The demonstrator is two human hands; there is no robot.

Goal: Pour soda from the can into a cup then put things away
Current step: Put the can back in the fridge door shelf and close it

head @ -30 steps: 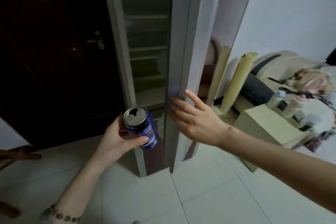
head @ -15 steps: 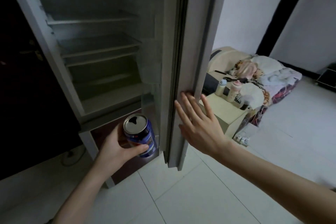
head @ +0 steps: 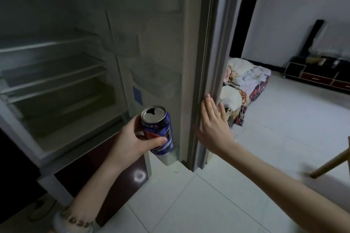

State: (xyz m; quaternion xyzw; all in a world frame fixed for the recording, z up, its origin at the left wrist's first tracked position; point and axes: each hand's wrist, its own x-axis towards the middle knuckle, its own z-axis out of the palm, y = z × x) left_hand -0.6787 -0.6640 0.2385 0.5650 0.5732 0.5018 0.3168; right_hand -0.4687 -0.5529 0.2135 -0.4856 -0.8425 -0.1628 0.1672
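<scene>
My left hand [head: 132, 140] grips a blue soda can [head: 159, 130], upright, its top opened, in front of the open fridge. My right hand [head: 212, 125] presses flat with straight fingers against the edge of the fridge door [head: 200, 62], which stands swung wide open. The fridge interior [head: 56, 73] shows bare white shelves at the left. Door racks [head: 157, 79] sit just above the can. No cup is in view.
A dark lower fridge compartment [head: 106, 172] sits below the shelves. Bedding and pillows [head: 246, 85] lie on the white tile floor behind the door. A low dark cabinet [head: 318, 73] stands at the far right wall. A wooden stick [head: 331, 162] juts in at the right edge.
The fridge door has swung further open under my right hand, and the shelves are more in view. My left hand has kept the can upright, closer to the door racks.
</scene>
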